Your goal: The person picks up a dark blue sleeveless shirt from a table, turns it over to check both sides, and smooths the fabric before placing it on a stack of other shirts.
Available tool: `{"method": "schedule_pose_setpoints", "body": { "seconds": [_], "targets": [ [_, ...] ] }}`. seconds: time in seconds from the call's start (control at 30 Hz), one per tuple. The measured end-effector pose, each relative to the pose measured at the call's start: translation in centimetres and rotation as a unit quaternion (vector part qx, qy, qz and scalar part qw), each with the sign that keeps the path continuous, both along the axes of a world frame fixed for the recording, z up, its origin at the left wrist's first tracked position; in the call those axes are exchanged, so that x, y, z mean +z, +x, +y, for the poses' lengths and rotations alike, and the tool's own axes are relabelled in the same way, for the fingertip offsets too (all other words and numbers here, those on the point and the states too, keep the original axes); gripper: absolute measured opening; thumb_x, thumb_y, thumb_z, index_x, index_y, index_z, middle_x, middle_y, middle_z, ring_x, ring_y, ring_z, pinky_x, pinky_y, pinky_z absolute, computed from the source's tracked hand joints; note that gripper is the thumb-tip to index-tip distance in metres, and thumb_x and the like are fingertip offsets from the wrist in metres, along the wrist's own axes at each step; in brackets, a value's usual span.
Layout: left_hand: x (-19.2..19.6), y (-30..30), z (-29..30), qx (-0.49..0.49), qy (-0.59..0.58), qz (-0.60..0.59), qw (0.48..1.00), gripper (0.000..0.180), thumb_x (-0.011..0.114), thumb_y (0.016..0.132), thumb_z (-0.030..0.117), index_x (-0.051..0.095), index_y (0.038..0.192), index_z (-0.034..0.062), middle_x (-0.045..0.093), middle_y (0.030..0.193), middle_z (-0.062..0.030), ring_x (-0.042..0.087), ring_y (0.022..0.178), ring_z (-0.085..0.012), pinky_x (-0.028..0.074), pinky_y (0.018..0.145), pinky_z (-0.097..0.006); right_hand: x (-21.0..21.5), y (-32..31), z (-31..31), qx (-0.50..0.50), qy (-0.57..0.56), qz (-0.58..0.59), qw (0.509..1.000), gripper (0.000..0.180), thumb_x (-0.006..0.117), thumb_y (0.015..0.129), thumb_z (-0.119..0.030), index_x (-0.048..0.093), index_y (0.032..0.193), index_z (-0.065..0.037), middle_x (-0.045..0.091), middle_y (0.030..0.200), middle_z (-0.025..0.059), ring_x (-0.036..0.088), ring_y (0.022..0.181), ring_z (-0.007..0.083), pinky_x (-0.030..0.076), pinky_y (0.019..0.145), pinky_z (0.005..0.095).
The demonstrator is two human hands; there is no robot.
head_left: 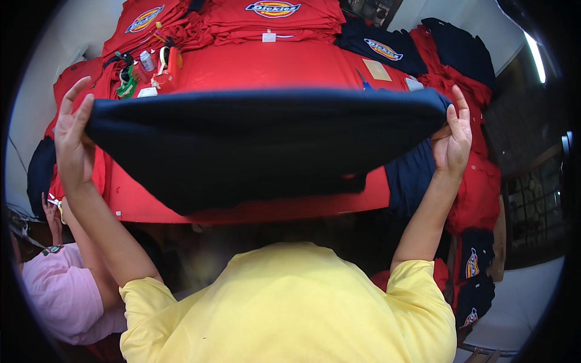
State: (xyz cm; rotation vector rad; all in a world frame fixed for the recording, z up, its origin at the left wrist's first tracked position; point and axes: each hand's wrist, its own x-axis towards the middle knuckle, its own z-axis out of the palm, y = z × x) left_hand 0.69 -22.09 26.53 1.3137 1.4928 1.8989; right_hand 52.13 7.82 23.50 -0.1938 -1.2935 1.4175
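Observation:
A dark navy garment hangs stretched out in front of me, its far edge pulled nearly straight and its lower part drooping over the red table. My left hand grips one end, with the thumb and fingers pinched at the corner. At the opposite end my right hand pinches the other corner, some fingers raised. Both forearms are lifted and spread wide. The cloth hides much of the table's middle, and whether the garment is folded I cannot tell.
Stacks of folded red shirts line the far edge. Navy folded garments lie at the back right. Small tools and a white bottle sit at the back left. A co-worker in a pink sleeve is close on my left, holding scissors.

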Motion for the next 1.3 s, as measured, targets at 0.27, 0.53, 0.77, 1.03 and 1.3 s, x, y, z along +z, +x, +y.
{"method": "schedule_pose_setpoints", "body": {
  "seconds": [0.27,0.53,0.77,1.03,1.3],
  "targets": [
    [1.1,-3.1,-1.2,0.067,0.058,-0.027,0.996,0.042,0.058,0.096,0.022,0.049,0.132,0.0026,0.062,0.109,-0.0054,0.062,0.093,-0.0119,0.049,0.086,-0.025,3.1,-0.9,-1.9,-0.017,0.002,0.021,1.000,0.036,0.045,0.097,-0.005,0.049,0.131,0.006,0.061,0.119,0.0147,0.062,0.104,0.0199,0.049,0.095,0.0329],
    [0.5,-6.6,9.3,0.022,0.081,-0.100,0.991,0.029,0.061,0.094,0.018,0.061,0.119,0.0035,0.064,0.103,-0.0028,0.062,0.092,-0.0088,0.048,0.085,-0.024,2.7,-4.6,9.5,-0.097,-0.017,-0.002,0.995,0.022,0.059,0.093,-0.010,0.066,0.113,-0.002,0.068,0.096,0.0049,0.063,0.086,0.0123,0.049,0.077,0.0262],
    [-1.1,-3.4,2.2,0.060,0.138,-0.033,0.988,0.028,0.055,0.097,0.017,0.059,0.120,0.0006,0.061,0.111,-0.0044,0.056,0.106,-0.0119,0.041,0.096,-0.027,2.5,-2.8,2.2,-0.179,0.015,-0.010,0.984,0.025,0.061,0.093,-0.012,0.062,0.116,-0.002,0.066,0.100,0.0039,0.061,0.090,0.0123,0.047,0.075,0.0269],
    [-20.8,5.9,-4.1,0.093,-0.215,0.007,0.972,0.021,0.061,0.088,0.008,0.066,0.107,-0.0007,0.060,0.091,-0.0003,0.052,0.083,-0.0099,0.043,0.079,-0.027,-21.8,1.2,-4.2,-0.210,-0.154,-0.359,0.896,0.017,0.067,0.084,-0.005,0.068,0.101,-0.002,0.062,0.084,-0.0019,0.051,0.069,0.0064,0.041,0.066,0.0205],
    [-24.7,7.2,-5.2,0.157,-0.371,0.068,0.913,0.019,0.067,0.081,0.008,0.066,0.099,0.0020,0.049,0.071,-0.0035,0.045,0.068,-0.0117,0.039,0.064,-0.028,-22.6,0.1,-5.4,-0.254,0.090,-0.573,0.774,0.017,0.067,0.080,-0.007,0.068,0.096,-0.004,0.062,0.082,0.0104,0.058,0.077,0.0199,0.046,0.070,0.0318]
  ]
}}
